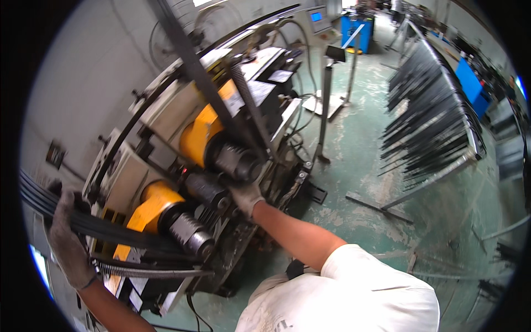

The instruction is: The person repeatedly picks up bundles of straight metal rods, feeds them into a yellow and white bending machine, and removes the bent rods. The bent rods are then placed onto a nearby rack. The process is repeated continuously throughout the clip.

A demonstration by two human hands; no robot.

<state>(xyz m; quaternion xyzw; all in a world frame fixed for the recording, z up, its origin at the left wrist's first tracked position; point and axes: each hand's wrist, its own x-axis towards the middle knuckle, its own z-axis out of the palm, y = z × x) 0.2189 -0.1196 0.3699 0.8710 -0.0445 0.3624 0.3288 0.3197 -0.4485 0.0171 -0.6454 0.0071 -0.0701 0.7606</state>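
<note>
At the left, my left hand [69,240] in a grey glove is closed round a bundle of long black bands [105,226]. The bands run from the left rim toward the near ridged metal roller [191,232] of a machine. My right hand [245,195], also gloved, reaches in between the far ridged roller [238,160] and a smaller dark cylinder [206,191]. Its fingers are hidden behind these parts, so I cannot make out what they touch. Yellow housings [202,133] sit behind both ridged rollers. A wide black band [193,63] rises from the far roller toward the top.
Coil springs [149,271] and cables edge the machine. To the right stands a metal rack [442,72] hung with many black strips [423,122]. A metal post stand [326,110], a blue cabinet [357,33] and a small screen box [318,19] are farther off. The floor is green and worn.
</note>
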